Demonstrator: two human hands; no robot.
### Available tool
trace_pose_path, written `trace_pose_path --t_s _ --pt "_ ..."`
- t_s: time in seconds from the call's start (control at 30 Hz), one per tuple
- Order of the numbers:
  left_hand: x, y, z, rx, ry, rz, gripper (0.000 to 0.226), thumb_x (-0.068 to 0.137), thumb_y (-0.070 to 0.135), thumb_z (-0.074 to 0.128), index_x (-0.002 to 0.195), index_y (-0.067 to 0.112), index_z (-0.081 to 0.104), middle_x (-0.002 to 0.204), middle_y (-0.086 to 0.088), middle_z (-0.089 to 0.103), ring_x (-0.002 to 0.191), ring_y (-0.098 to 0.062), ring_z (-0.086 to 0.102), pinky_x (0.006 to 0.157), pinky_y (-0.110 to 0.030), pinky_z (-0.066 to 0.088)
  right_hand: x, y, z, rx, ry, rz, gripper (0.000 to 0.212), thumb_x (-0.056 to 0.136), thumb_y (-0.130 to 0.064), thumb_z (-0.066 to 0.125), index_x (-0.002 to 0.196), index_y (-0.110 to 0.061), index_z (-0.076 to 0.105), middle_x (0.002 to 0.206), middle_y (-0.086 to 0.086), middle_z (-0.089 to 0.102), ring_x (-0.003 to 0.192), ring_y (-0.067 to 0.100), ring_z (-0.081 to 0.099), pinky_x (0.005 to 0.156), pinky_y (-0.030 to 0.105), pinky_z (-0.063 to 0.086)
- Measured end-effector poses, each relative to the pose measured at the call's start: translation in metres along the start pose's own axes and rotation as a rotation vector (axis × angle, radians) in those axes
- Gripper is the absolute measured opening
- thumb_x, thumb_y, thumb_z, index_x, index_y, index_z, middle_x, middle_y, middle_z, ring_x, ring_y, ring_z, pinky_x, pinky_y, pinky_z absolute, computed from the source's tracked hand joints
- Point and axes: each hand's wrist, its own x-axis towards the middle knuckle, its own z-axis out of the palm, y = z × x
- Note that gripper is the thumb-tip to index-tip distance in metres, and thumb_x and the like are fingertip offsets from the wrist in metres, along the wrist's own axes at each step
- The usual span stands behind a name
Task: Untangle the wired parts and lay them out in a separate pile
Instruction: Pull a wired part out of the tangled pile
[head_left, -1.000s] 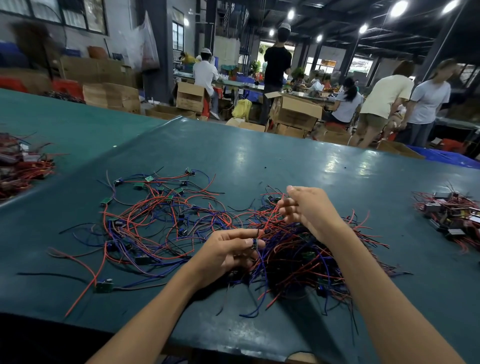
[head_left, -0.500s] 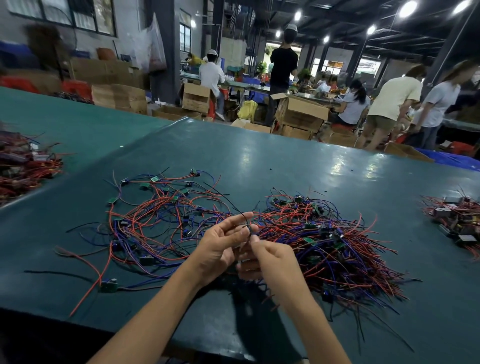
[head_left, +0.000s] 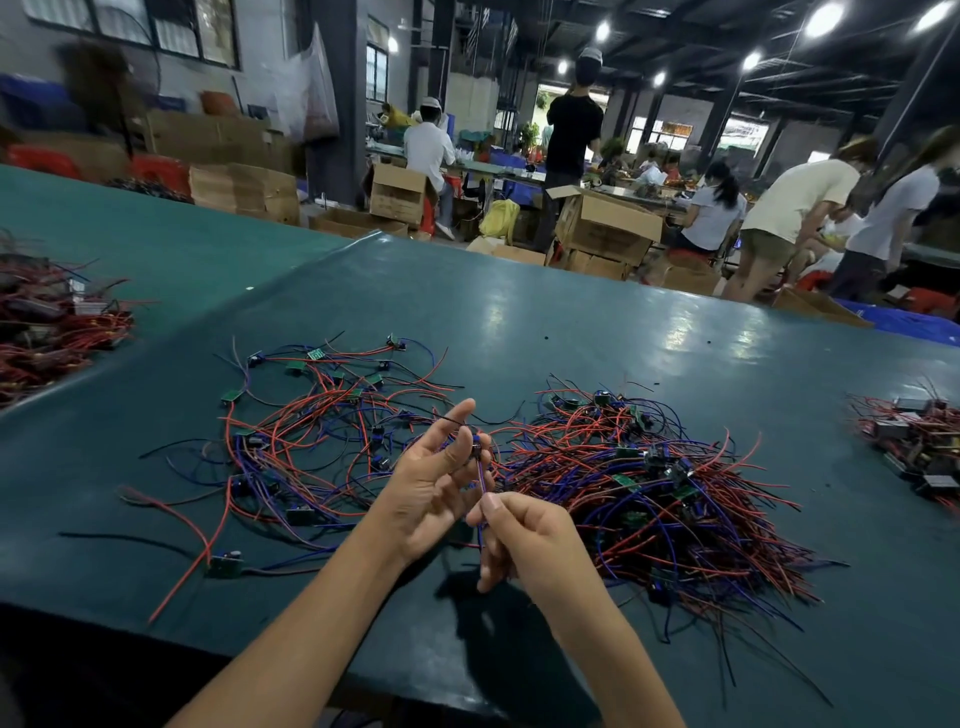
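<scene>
A dense tangle of red, blue and black wired parts (head_left: 654, 493) lies right of centre on the green table (head_left: 519, 322). A looser spread pile of wired parts (head_left: 322, 431) with small green boards lies to the left. Between the two piles, raised a little above the table, my left hand (head_left: 436, 483) pinches the small dark component end of one wired part (head_left: 480, 473). My right hand (head_left: 524, 535), just below it, is closed on the same part's blue wire, which runs straight between the two hands.
Another heap of red wires and boxes (head_left: 914, 447) sits at the right edge, and one more heap (head_left: 47, 332) on the neighbouring table at the left. A lone board with red wire (head_left: 223, 564) lies near the front edge. Cardboard boxes and several people fill the background.
My right hand left the tangle, came to my left hand, then slid down along the blue wire. Both hands rose slightly with one part held between them.
</scene>
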Motion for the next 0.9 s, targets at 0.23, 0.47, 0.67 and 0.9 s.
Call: trace_pose_path --t_s 0.23,0.47,0.67,0.9 --pt "0.006 0.005 -0.006 -0.014 0.162 0.079 0.064 0.071 0.022 0.079 0.132 0.021 0.059 0.087 -0.005 0.073 0.07 -0.013 0.069 0.062 -0.028 0.059 -0.029 0.009 -0.006 -0.47 -0.019 -0.171 0.027 0.104 -0.019 0.054 0.082 -0.018 0.069 0.053 0.001 0.064 0.05 0.011 0.063 0.058 0.021 0.047" --pt "0.007 0.004 -0.008 0.002 0.217 0.101 0.056 0.077 0.016 0.076 0.131 0.019 0.06 0.09 -0.008 0.074 0.072 -0.015 0.07 0.059 -0.029 0.058 -0.033 0.015 -0.016 -0.38 0.011 -0.075 0.02 0.104 -0.01 0.053 0.094 -0.013 0.069 0.063 0.002 0.058 0.05 0.016 0.055 0.043 0.033 0.052" --pt "0.008 0.005 -0.006 -0.009 0.243 0.135 0.05 0.077 0.013 0.074 0.125 0.018 0.062 0.088 -0.009 0.073 0.07 -0.016 0.07 0.059 -0.03 0.058 -0.027 0.02 -0.022 -0.307 -0.054 -0.015 0.024 0.105 -0.004 0.047 0.102 -0.012 0.068 0.07 0.006 0.058 0.05 0.015 0.053 0.039 0.03 0.047" --pt "0.007 0.008 -0.004 -0.049 0.254 0.187 0.04 0.078 0.012 0.07 0.116 0.019 0.063 0.084 -0.007 0.073 0.068 -0.014 0.069 0.061 -0.026 0.059 -0.022 0.026 -0.021 -0.262 0.024 -0.023 0.023 0.102 -0.016 0.059 0.086 -0.022 0.075 0.062 0.004 0.062 0.039 0.022 0.052 0.034 0.026 0.041"
